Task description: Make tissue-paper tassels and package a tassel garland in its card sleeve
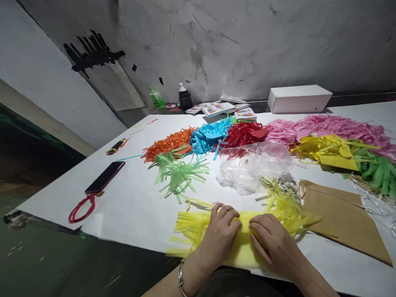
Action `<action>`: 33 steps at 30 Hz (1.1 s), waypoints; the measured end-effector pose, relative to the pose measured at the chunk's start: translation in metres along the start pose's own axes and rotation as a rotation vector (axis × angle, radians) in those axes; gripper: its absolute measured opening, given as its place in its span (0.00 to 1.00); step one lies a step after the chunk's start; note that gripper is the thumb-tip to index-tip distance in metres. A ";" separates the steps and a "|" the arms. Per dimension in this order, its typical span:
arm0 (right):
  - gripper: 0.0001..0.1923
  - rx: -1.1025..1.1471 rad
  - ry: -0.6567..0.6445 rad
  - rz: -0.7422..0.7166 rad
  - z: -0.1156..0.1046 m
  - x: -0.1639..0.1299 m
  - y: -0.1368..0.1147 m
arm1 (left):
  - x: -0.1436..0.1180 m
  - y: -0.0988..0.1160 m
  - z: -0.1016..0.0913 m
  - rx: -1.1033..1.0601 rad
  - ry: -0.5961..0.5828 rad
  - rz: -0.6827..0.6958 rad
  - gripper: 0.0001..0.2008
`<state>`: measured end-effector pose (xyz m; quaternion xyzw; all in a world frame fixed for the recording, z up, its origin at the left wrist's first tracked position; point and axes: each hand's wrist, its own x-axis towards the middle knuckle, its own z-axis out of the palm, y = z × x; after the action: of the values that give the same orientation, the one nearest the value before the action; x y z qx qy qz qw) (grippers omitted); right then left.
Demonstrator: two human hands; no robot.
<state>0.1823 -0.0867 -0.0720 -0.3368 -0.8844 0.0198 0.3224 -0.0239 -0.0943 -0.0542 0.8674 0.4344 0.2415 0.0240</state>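
Observation:
A sheet of yellow tissue paper (244, 247) lies at the table's near edge, its middle plain and its two ends cut into fringe. My left hand (221, 233) rests on the plain middle, fingers curled down onto the paper. Opposite it, my right hand (274, 243) also has its fingers bent against the same paper, the fingertips of both hands a small gap apart. The undersides of the fingers are hidden. Beyond the paper are a light green fringed tassel (181, 173) and a crumpled clear plastic bag (253, 165).
Orange (170, 142), blue (210, 134), red (246, 133) and pink fringe (340, 128) line the back, with yellow fringe (334, 150) and green fringe (377, 169) at right. Brown cardboard (343, 218) lies right; a phone (105, 177) lies left. A white box (299, 99) stands behind.

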 end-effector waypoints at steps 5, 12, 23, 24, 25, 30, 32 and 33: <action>0.16 0.005 -0.024 -0.021 0.001 -0.011 0.005 | -0.009 -0.009 0.007 -0.048 -0.038 0.058 0.06; 0.18 -0.068 -0.064 0.116 -0.005 -0.016 0.009 | -0.022 -0.008 -0.007 -0.127 -0.146 -0.123 0.09; 0.12 -0.192 -0.004 0.205 0.001 0.008 0.009 | -0.004 0.003 -0.005 0.114 -0.259 -0.416 0.04; 0.12 -0.153 -0.014 0.147 0.000 0.008 0.007 | -0.004 0.003 -0.005 0.124 -0.265 -0.413 0.04; 0.11 -0.112 -0.030 0.083 0.000 0.007 0.006 | -0.004 0.004 -0.005 0.129 -0.264 -0.411 0.03; 0.17 -0.043 -0.027 -0.028 0.006 0.003 0.003 | -0.008 0.005 -0.005 0.014 -0.104 -0.255 0.12; 0.16 -0.036 0.003 0.005 0.008 0.003 0.001 | -0.009 0.005 -0.001 -0.024 -0.039 -0.146 0.11; 0.14 -0.031 0.008 0.015 0.008 0.004 0.000 | -0.009 0.004 0.002 -0.035 -0.011 -0.113 0.08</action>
<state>0.1754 -0.0834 -0.0764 -0.3483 -0.8809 0.0072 0.3204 -0.0245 -0.1035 -0.0584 0.8421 0.4784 0.2427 0.0551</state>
